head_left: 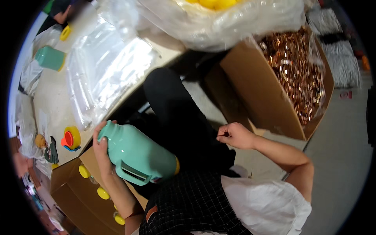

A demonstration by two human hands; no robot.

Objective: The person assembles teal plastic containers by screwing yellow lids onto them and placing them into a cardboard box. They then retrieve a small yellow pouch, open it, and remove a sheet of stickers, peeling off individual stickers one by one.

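A teal vacuum jug (pixel 145 147) lies tilted across my lap, with its side handle toward me and a yellow base at its right end. My left hand (pixel 102 150) is wrapped around the jug's neck end. My right hand (pixel 237 136) hovers above my right thigh, apart from the jug. Its fingers are curled closed, and whatever they may hold is hidden. On the table to the left sit a yellow lid with a red-orange centre and a blue loop (pixel 71 138) and a dark glove (pixel 51 150).
At the right, an open carton (pixel 254 82) holds many shiny copper-coloured parts. Clear plastic bags (pixel 105 66) cover the table, which also bears another teal jug (pixel 50 58). A big bag (pixel 235 27) with yellow pieces stands ahead. Lower left, a carton (pixel 74 196) contains yellow-topped items. A person (pixel 62 13) is at far left.
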